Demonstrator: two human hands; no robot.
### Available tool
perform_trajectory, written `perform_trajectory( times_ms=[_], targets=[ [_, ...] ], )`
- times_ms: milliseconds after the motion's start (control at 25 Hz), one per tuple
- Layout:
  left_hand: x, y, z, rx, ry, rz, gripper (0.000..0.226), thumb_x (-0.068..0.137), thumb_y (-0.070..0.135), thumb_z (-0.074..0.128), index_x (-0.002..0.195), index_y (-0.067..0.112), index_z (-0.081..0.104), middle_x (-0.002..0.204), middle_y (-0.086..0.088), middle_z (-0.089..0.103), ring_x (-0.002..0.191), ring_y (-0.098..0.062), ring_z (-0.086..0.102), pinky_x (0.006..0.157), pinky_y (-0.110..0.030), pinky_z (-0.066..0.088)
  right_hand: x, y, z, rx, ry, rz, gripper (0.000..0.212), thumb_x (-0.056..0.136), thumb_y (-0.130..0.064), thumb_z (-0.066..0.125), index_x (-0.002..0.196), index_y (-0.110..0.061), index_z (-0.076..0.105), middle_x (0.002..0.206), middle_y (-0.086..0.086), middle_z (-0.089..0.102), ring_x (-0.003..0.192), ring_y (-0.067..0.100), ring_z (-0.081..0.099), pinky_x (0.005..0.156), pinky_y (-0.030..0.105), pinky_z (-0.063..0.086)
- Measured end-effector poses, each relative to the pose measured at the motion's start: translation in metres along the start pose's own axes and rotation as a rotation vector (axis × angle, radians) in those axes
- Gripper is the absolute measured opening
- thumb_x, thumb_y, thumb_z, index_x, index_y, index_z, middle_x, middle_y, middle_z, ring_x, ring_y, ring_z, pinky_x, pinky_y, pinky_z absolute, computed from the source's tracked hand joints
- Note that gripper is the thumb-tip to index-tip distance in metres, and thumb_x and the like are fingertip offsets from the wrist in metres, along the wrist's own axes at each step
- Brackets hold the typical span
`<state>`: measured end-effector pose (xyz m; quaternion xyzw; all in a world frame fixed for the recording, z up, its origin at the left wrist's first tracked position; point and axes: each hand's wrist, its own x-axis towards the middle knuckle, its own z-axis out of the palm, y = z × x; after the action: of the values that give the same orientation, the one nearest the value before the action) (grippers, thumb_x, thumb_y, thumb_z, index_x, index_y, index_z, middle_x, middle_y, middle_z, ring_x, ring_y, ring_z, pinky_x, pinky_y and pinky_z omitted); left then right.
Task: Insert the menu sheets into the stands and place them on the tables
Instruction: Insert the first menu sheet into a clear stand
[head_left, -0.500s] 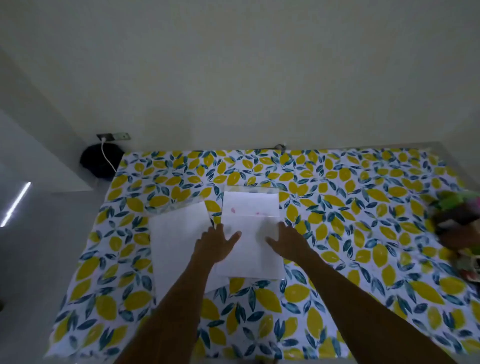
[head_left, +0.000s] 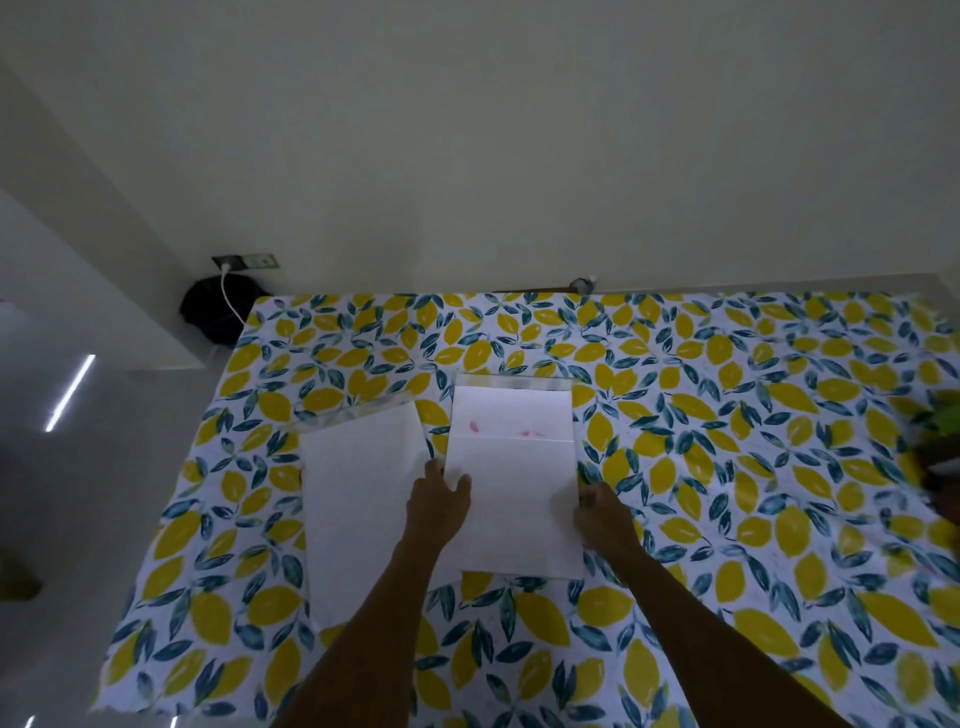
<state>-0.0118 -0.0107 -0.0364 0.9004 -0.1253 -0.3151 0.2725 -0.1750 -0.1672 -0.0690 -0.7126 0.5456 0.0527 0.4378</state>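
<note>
Two clear flat stands with white menu sheets lie on the lemon-print tablecloth (head_left: 727, 467). The right sheet (head_left: 514, 499) sits in its stand (head_left: 511, 382), whose clear top edge shows above the paper; faint pink marks are on the sheet. My left hand (head_left: 439, 501) rests on this sheet's left edge, fingers spread flat. My right hand (head_left: 602, 517) touches its right edge, fingers curled at the paper's side. The left sheet (head_left: 358, 499) lies tilted beside it, a clear stand edge (head_left: 358, 410) above it.
The table's left edge drops to a pale floor. A black bag (head_left: 213, 312) and a wall socket with a white cable (head_left: 244, 262) sit at the far left corner. Green and dark objects (head_left: 935, 441) lie at the right edge. A wall stands behind the table.
The view has shifted slightly. My right hand has slid from on top of the right sheet to its right edge. My left hand stays at the left edge.
</note>
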Motion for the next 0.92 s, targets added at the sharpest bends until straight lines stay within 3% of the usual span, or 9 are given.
perform_trajectory(
  times_ms=[80,200,280,400,560,680,800,920],
  targets=[
    [-0.003,-0.008,-0.012,0.037,-0.013,0.053,0.042,0.095,0.024,0.047,0.134,0.008,0.047,0.134,-0.02,0.057,0.122,-0.038,0.054,0.104,-0.042,0.041,-0.005,0.006,-0.008,-0.013,0.032,-0.022,0.022,0.082,-0.017,0.052,0.1,-0.017,0.064,0.096,0.005,0.069,0.09,0.031,0.066,0.078,0.037,0.053],
    [-0.022,-0.026,-0.026,0.097,-0.062,0.2,0.041,0.092,-0.001,0.042,0.131,0.005,0.056,0.137,-0.018,0.056,0.127,-0.036,0.051,0.109,-0.037,0.038,-0.027,0.015,-0.023,0.115,0.025,-0.018,0.019,0.076,-0.025,0.054,0.086,-0.022,0.07,0.089,0.007,0.073,0.084,0.03,0.069,0.078,0.046,0.058],
    [-0.038,-0.04,-0.033,0.036,-0.057,0.237,0.044,0.088,-0.01,0.044,0.127,0.003,0.06,0.136,-0.019,0.056,0.126,-0.035,0.053,0.109,-0.034,0.039,-0.047,0.021,-0.03,0.27,-0.016,-0.006,0.015,0.076,-0.02,0.061,0.083,-0.018,0.075,0.078,0.01,0.074,0.069,0.027,0.07,0.069,0.047,0.059],
    [-0.067,-0.056,-0.044,0.038,-0.017,0.363,0.04,0.09,-0.003,0.05,0.127,0.007,0.062,0.131,-0.016,0.063,0.116,-0.028,0.06,0.1,-0.023,0.04,-0.09,0.02,-0.041,0.51,-0.055,0.054,0.013,0.085,-0.002,0.063,0.09,0.004,0.073,0.069,0.014,0.065,0.057,0.024,0.06,0.053,0.033,0.05],
    [-0.097,-0.072,-0.057,-0.068,-0.038,0.478,0.034,0.088,0.005,0.062,0.122,0.009,0.066,0.114,-0.015,0.071,0.099,-0.025,0.067,0.09,-0.029,0.051,-0.13,0.035,-0.058,0.448,-0.097,-0.185,0.029,0.086,0.006,0.06,0.108,-0.007,0.074,0.08,0.006,0.077,0.071,0.021,0.072,0.053,0.027,0.056],
    [-0.101,-0.069,-0.065,-0.03,0.012,0.585,0.032,0.089,0.01,0.063,0.12,0.013,0.068,0.11,-0.011,0.073,0.096,-0.022,0.067,0.087,-0.032,0.053,-0.135,0.042,-0.066,0.173,0.043,-0.404,0.034,0.082,-0.001,0.064,0.103,-0.025,0.077,0.093,0.001,0.078,0.083,0.023,0.074,0.061,0.038,0.055],
    [-0.089,-0.059,-0.075,0.085,0.046,0.683,0.029,0.09,0.017,0.061,0.117,0.024,0.07,0.102,-0.006,0.072,0.094,-0.022,0.063,0.085,-0.041,0.054,-0.131,0.027,-0.077,0.091,0.148,-0.568,0.021,0.085,-0.011,0.068,0.098,-0.026,0.071,0.095,-0.024,0.071,0.089,-0.004,0.067,0.072,0.017,0.051],
    [-0.068,-0.038,-0.086,0.043,0.106,0.72,0.023,0.093,0.031,0.058,0.111,0.026,0.072,0.105,-0.003,0.071,0.097,-0.021,0.065,0.089,-0.038,0.053,-0.111,0.001,-0.088,0.034,0.226,-0.708,0.01,0.093,-0.026,0.062,0.1,-0.019,0.065,0.092,-0.016,0.069,0.09,-0.004,0.065,0.074,0.019,0.053]
  ],
)
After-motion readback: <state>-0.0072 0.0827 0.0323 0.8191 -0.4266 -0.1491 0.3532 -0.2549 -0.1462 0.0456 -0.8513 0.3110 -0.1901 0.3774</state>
